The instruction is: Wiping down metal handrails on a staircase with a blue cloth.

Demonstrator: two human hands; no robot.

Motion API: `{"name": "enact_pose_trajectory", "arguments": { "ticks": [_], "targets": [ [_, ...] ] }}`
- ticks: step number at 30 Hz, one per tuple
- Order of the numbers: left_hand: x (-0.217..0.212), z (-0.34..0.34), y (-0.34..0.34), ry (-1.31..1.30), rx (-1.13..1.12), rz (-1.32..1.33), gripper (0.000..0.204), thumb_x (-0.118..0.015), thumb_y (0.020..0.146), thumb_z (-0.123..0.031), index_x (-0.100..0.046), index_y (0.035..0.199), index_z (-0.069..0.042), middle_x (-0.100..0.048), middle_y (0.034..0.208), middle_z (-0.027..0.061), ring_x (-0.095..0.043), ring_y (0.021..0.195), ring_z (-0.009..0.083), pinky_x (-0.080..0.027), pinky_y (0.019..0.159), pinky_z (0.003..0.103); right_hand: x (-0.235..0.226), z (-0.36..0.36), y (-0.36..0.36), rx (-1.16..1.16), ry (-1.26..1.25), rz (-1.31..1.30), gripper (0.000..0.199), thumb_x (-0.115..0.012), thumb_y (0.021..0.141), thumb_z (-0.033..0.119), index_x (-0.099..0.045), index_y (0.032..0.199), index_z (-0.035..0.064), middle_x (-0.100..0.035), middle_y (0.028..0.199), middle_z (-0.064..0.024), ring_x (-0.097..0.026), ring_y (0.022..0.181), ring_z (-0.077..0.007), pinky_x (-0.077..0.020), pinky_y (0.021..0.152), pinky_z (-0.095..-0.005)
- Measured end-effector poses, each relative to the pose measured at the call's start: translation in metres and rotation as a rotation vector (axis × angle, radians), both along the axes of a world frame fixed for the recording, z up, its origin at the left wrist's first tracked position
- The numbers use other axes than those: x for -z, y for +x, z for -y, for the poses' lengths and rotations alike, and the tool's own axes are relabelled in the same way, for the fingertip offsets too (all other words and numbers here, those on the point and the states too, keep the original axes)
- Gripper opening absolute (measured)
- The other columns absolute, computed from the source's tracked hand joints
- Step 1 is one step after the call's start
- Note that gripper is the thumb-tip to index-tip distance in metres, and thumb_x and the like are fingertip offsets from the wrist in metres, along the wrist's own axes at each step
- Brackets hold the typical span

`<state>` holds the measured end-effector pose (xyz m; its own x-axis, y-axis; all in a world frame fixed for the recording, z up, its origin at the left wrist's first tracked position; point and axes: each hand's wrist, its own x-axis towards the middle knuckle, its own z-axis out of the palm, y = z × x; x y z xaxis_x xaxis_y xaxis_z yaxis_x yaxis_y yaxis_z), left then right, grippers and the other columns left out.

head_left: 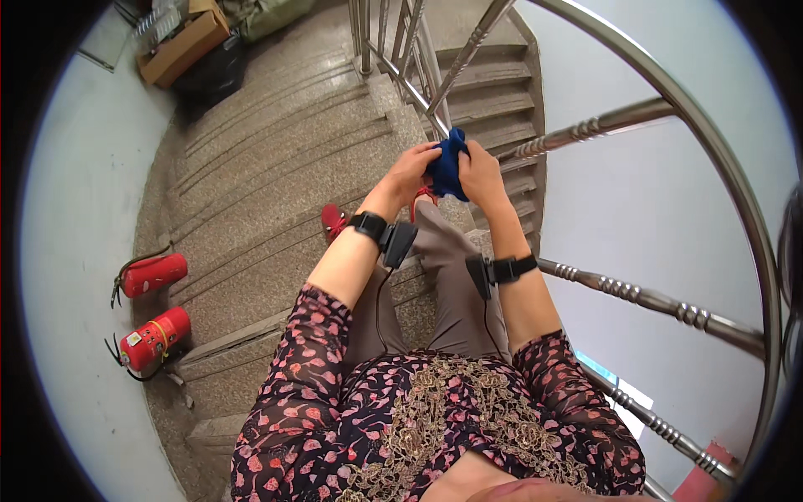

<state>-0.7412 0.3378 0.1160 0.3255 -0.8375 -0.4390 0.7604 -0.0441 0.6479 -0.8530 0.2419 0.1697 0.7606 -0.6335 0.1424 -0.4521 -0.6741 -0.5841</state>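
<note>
Head view: both forearms extend up the frame, and the hands meet at a dark blue cloth (447, 171), which is bunched and held between them above the stairs (276, 167), just beside the metal railing (581, 131). The left hand (410, 170) grips the cloth's left side, thumb laid against the fabric; the right hand (483, 177) grips its right side, thumb likewise pressed on it. Most of the fingers are hidden, so their exact placement cannot be told. One corner of the cloth sticks up between the hands; the lower part hangs below the thumbs. Each wrist bears a black strap with a small black unit, a cable running from each toward the body. Below the hands: grey-brown trousers (447, 289) and red shoes (334, 222) on the speckled steps, one shoe partly covered by a trouser leg. Left side: two red fire extinguishers (156, 337) near the pale wall (75, 251), one nearer the body than the other. Upper left: a cardboard box (196, 48) beside a black bag (209, 82).
</note>
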Motion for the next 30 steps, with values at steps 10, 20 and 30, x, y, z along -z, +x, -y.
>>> {"name": "enact_pose_trajectory", "arguments": {
  "ticks": [10,20,30],
  "targets": [
    [-0.138,-0.073,-0.057,-0.146,0.228,0.538,0.04,-0.068,0.085,-0.015,-0.058,0.121,0.001,-0.067,0.094,0.0032,-0.061,0.074,0.0086,-0.051,0.064,0.024,-0.131,-0.07,-0.111,-0.036,0.053,0.369,0.014,-0.055,0.089,0.011,-0.057,0.097,-0.0002,-0.058,0.079,-0.0251,-0.058,0.075,-0.0427,-0.0457,0.064,-0.0409],
    [-0.24,-0.074,-0.118,-0.201,0.362,1.173,0.025,-0.073,0.08,-0.016,-0.069,0.096,0.004,-0.064,0.071,0.0002,-0.056,0.067,0.0045,-0.046,0.059,0.022,-0.203,-0.1,-0.216,0.157,0.145,0.485,0.016,-0.055,0.092,0.011,-0.059,0.102,-0.0016,-0.06,0.071,-0.015,-0.058,0.062,-0.016,-0.0456,0.059,-0.0306],
    [-0.315,-0.063,-0.159,-0.534,0.192,1.692,0.034,-0.069,0.074,-0.002,-0.063,0.108,0.001,-0.066,0.088,0.0142,-0.066,0.078,0.0196,-0.05,0.066,0.028,-0.231,-0.102,-0.261,0.386,-0.059,0.918,0.026,-0.046,0.098,0.01,-0.052,0.116,-0.0071,-0.061,0.092,-0.0031,-0.052,0.079,-0.0078,-0.0433,0.072,-0.0208]
  ]
}}
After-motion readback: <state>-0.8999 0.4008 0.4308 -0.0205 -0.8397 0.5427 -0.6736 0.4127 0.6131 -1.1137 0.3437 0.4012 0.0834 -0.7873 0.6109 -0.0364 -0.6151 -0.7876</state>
